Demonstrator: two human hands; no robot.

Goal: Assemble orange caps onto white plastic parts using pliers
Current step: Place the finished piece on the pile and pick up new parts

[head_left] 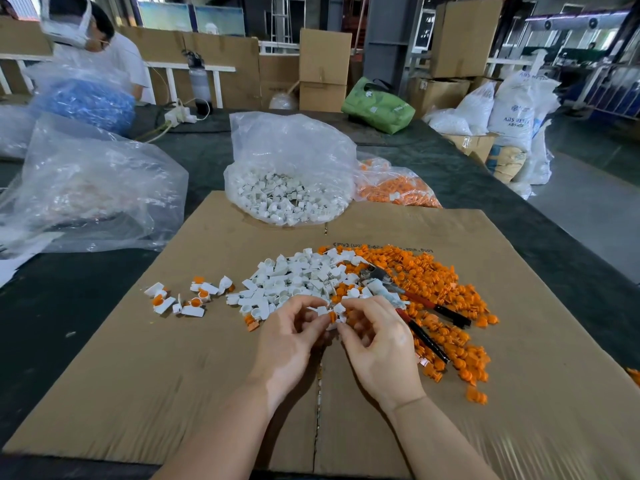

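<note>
On the cardboard sheet (pixel 214 393), left hand (pixel 287 344) and right hand (pixel 377 348) pinch one white part (pixel 322 310) and orange cap (pixel 332 317) between them, pliers (pixel 415 306) idle beside the right hand, few finished pieces (pixel 187 296) left of the hands, large loose piles (pixel 443 299) remaining beyond.

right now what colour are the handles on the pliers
Red and black: the pliers lie on the orange caps, seen best in the head view.
</note>
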